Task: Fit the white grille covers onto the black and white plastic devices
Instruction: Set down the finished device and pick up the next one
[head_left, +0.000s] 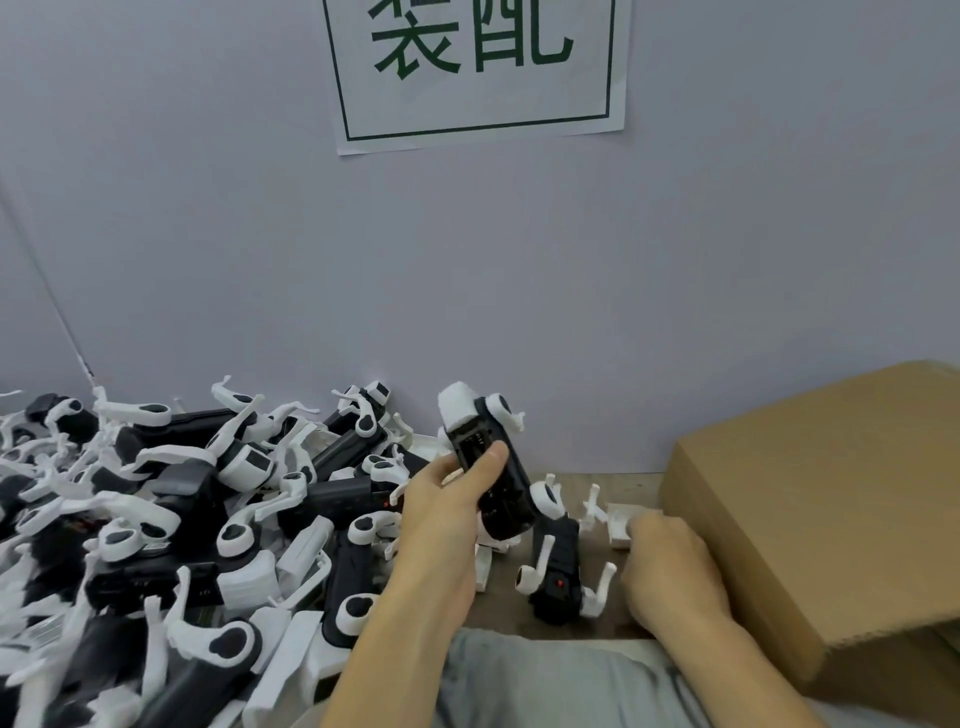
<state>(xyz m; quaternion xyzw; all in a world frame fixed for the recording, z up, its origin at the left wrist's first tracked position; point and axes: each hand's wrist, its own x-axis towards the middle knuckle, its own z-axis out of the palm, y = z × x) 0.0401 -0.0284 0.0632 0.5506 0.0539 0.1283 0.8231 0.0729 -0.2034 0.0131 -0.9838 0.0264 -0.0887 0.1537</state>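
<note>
The left hand (447, 499) gripped a device (493, 467) by its black body, thumb laid along the upper face and fingers wrapped behind, and held it tilted above the table (644, 483) with its white end toward the wall (467, 270). That grip left the black face turned up to the camera, probably so a cover could be pressed on from above without regripping. The right hand (670, 566) rested low on the table beside the cardboard box (810, 519), fingers curled down over a small white piece (621, 525); it looked like a grille cover, though blur made that uncertain, and I could not tell whether the fingers had closed on it or only touched it. Between the hands a second device (561, 571) lay on the table, its white arms sticking up, close enough to be the next one handled. To the left the pile (171, 519) of devices and loose white parts was heaped against the wall, within easy reach of the left hand, which suggested that side fed the work while the box on the right took or supplied parts. A paper sign (478, 67) with green characters hung on the wall above. The cover had not yet been fitted; the step in hand seemed to be fetching it.
</note>
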